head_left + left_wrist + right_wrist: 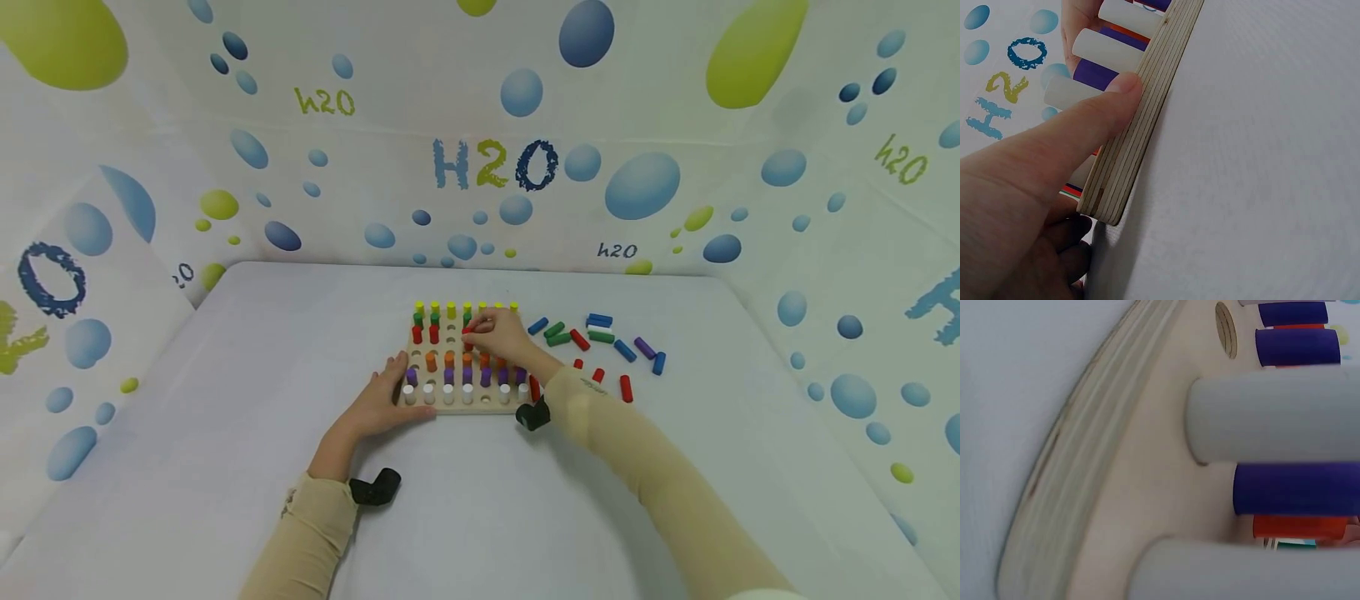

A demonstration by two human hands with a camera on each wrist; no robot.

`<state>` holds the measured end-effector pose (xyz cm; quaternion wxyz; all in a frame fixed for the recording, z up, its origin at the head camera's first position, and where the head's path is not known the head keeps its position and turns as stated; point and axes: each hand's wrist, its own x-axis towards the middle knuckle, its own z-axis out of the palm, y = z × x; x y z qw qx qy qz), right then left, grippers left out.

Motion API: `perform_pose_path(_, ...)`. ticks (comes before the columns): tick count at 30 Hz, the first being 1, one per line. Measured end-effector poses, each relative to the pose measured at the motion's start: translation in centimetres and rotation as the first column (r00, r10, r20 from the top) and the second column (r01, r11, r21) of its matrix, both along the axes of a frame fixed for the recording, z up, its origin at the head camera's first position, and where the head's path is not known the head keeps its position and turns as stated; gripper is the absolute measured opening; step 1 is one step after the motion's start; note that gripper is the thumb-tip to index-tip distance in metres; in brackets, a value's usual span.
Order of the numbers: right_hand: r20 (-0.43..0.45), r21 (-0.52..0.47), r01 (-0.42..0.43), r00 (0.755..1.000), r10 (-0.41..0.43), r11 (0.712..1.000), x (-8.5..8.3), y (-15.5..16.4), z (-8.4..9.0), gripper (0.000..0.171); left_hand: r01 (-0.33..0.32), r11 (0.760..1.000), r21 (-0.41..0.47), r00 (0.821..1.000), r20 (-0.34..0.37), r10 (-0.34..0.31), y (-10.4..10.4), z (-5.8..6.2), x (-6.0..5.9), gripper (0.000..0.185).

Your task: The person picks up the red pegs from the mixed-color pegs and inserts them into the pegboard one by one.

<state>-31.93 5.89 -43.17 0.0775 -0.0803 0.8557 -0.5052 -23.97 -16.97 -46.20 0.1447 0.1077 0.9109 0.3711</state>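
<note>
The red peg [468, 337] sits over the middle of the wooden pegboard [420, 360], in the red row, pinched by the fingertips of the right hand [501, 335]. The left hand [378, 404] rests flat against the board's near-left corner, fingers straight, thumb on the front edge.

The board lies at the centre of the white table [225, 400]. Rows of yellow, green, red, orange, purple and white pegs stand in it.

Loose pegs [600, 336] lie scattered to the right of the board; about thirteen show, some hidden by the right forearm.

The left wrist view shows the thumb [1094, 119] pressing the layered plywood edge [1147, 106] beside three white pegs [1107, 50]. The right wrist view shows only white and purple pegs [1291, 487] close up and an empty hole [1226, 329].
</note>
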Motion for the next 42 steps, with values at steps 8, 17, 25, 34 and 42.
perform_pose_path(8,0.016,0.026,0.023,1.000,-0.023,0.999,-0.6,-1.0,-0.2,0.018,-0.006,1.000,-0.006,1.000,0.010,0.006,0.0,0.1,0.0,0.112)
perform_pose_path(17,0.044,0.022,0.045,0.998,-0.046,0.999,-0.8,-2.1,-0.1,0.018,0.001,1.000,0.004,1.000,-0.006,-0.001,0.1,0.0,0.1,0.112)
perform_pose_path(25,0.043,-0.018,0.037,0.998,-0.036,0.999,-1.0,-2.6,-0.2,0.018,0.005,1.000,0.007,1.000,-0.020,-0.005,0.1,0.0,0.1,0.111)
perform_pose_path(34,0.030,0.008,0.024,0.999,-0.024,1.000,-1.2,-2.7,-0.4,0.017,0.002,1.000,0.006,1.000,-0.018,-0.002,0.1,0.1,0.2,0.112)
perform_pose_path(42,0.016,0.037,0.032,0.999,-0.033,0.999,-1.0,-2.9,-0.7,0.018,0.005,1.000,-0.005,1.000,-0.023,-0.005,0.2,0.1,0.2,0.111)
